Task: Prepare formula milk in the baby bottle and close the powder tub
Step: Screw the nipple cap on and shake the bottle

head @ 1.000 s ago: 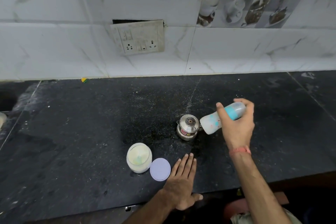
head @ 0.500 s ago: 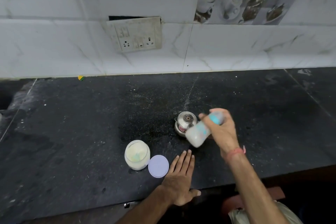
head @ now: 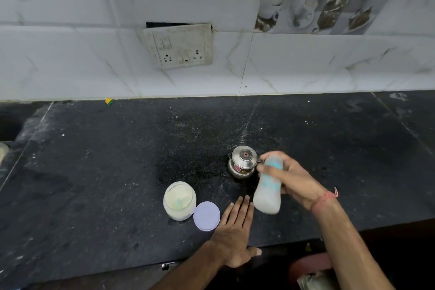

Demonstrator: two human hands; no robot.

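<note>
My right hand [head: 292, 178] grips a baby bottle [head: 268, 192] with blue print, blurred by motion and tilted, its milky white end toward me, held above the black counter [head: 117, 172]. My left hand [head: 235, 228] rests flat on the counter near the front edge, fingers straight. Left of that hand lies the tub's pale lilac lid [head: 206, 216]. Beside the lid stands the open powder tub [head: 179, 200], holding pale powder with a scoop in it.
A small lidded steel pot [head: 243, 163] stands just behind the bottle. A switch and socket plate [head: 180, 45] hangs on the tiled wall. A small yellow-green scrap [head: 109, 101] lies at the wall's foot. A sink edge [head: 9, 127] shows at far left.
My right hand has swung the bottle from nearly level at the right of the pot down and toward me, its white end now pointing at me. My left hand stays flat.
</note>
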